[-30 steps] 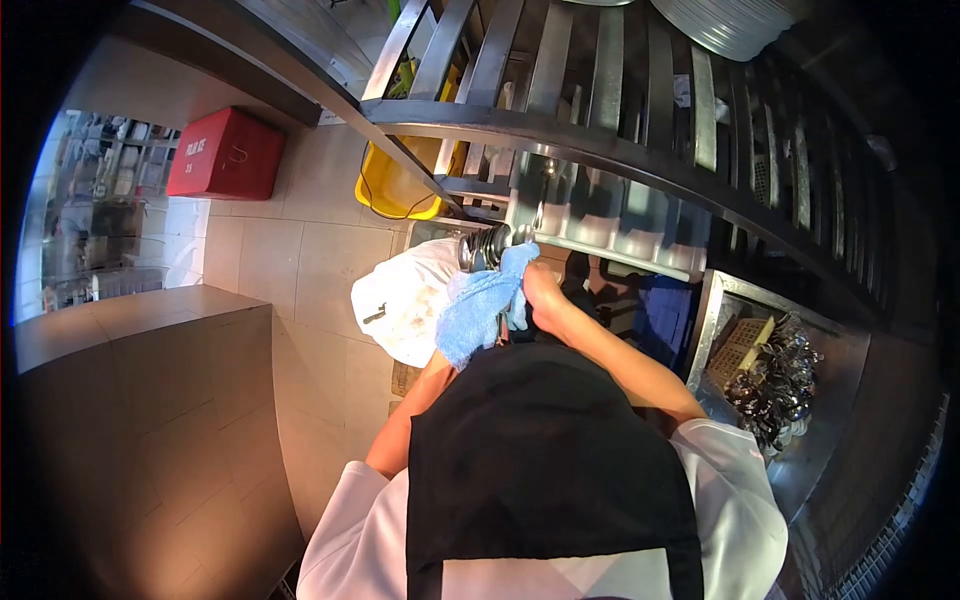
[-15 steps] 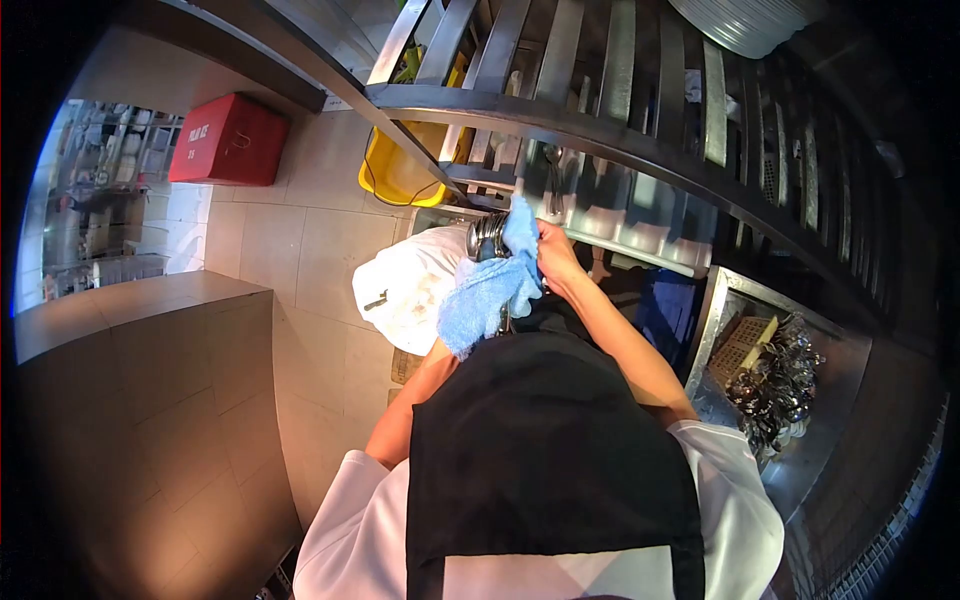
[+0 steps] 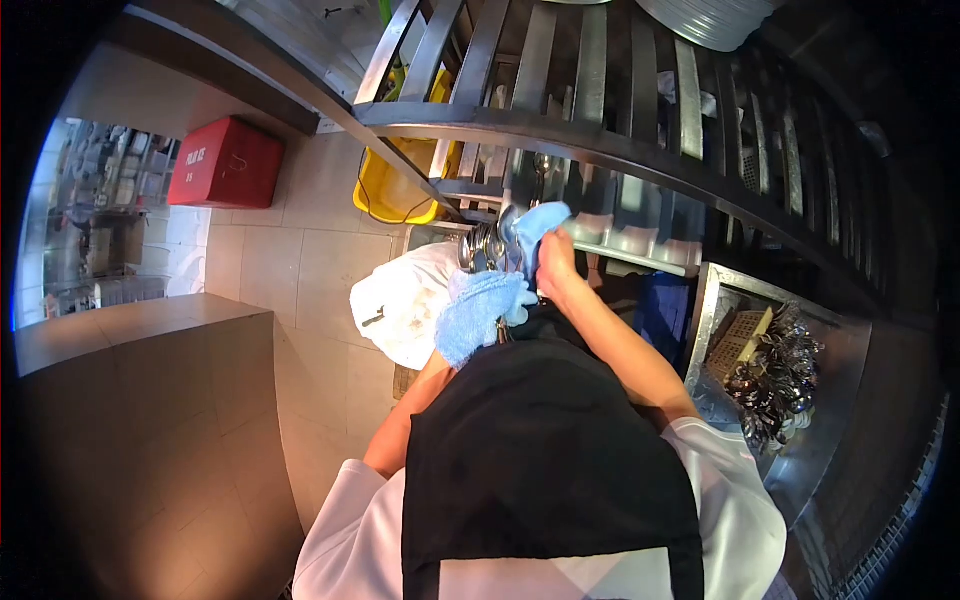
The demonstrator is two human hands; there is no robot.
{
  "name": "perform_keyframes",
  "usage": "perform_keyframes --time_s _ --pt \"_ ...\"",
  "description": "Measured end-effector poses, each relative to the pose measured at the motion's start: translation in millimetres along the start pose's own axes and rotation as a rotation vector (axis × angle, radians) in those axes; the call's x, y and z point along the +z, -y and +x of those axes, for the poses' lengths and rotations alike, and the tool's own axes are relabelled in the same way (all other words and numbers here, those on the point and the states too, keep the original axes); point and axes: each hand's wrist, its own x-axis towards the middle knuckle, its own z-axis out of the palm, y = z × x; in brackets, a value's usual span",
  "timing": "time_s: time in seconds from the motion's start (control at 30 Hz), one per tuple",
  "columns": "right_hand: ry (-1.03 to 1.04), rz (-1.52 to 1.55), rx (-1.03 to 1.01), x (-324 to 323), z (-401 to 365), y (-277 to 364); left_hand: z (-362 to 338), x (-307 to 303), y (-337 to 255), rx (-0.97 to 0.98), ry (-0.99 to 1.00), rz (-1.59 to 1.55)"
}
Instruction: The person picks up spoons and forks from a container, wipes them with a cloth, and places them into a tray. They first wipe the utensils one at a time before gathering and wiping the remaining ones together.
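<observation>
A light-blue cloth (image 3: 478, 312) covers my left hand, with only the wrist (image 3: 436, 370) showing below it. From the top of the cloth stick out the shiny bowls of several spoons (image 3: 484, 245), and their handles poke out underneath, so the left hand is closed round the bunch through the cloth. My right hand (image 3: 556, 266), closed, pinches the other end of the cloth beside the spoon bowls. Whether a spoon is inside that fold is hidden. Just left of the spoons lies a white cloth (image 3: 405, 305) in a heap.
Ahead stands a slatted metal rack (image 3: 560, 130), with stacked plates (image 3: 710, 20) on top. Behind its bars is a grey cutlery tray (image 3: 640, 258). At right, a metal sink (image 3: 712, 300) holds a heap of cutlery (image 3: 780, 385) and a basket (image 3: 738, 342). A yellow tub (image 3: 400, 190) and red box (image 3: 225, 165) stand left.
My right hand has turned, and its end of the cloth now flares to the right. More of the spoon bowls shows between the hands. The view has shifted slightly.
</observation>
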Motion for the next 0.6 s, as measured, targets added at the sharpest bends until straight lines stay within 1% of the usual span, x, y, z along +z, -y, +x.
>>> perform_keyframes --time_s 0.03,0.07,0.13,0.2,0.23,0.27,0.33,0.4,0.47,0.5,0.53,0.57,0.6 --pt "0.118 -0.07 0.141 -3 -8 -2 -1 0 0 -0.001 0.001 -0.004" --pt "0.131 -0.064 0.106 -2 -15 -14 -1 0 0 -0.003 0.004 -0.003" --pt "0.246 -0.064 0.131 -11 -6 -18 -2 1 1 -0.004 0.004 -0.005" --pt "0.222 -0.106 0.031 -19 10 -3 -4 2 0 -0.01 0.006 -0.006" --pt "0.182 -0.091 0.043 -21 17 -6 -4 2 0 -0.016 0.007 -0.007" --pt "0.187 -0.094 0.045 -22 15 -14 -5 4 1 -0.021 0.01 -0.012" --pt "0.119 -0.096 0.271 -21 -4 -33 -3 7 4 -0.023 0.016 -0.014" --pt "0.197 -0.26 0.14 -20 -38 -46 -3 13 11 0.02 -0.007 0.021" --pt "0.265 -0.233 0.233 -17 -31 -27 -6 20 17 0.137 -0.138 0.15" --pt "0.222 -0.19 0.296 -17 -20 -24 0 7 -1 -0.03 -0.082 0.006" --pt "0.183 -0.148 0.358 -16 -6 -19 2 3 -6 -0.115 -0.051 -0.066" --pt "0.26 -0.135 0.378 -34 37 -47 3 -1 -11 -0.201 -0.026 -0.135" --pt "0.177 -0.116 0.415 -21 31 -30 2 -1 -9 -0.077 -0.077 -0.029"
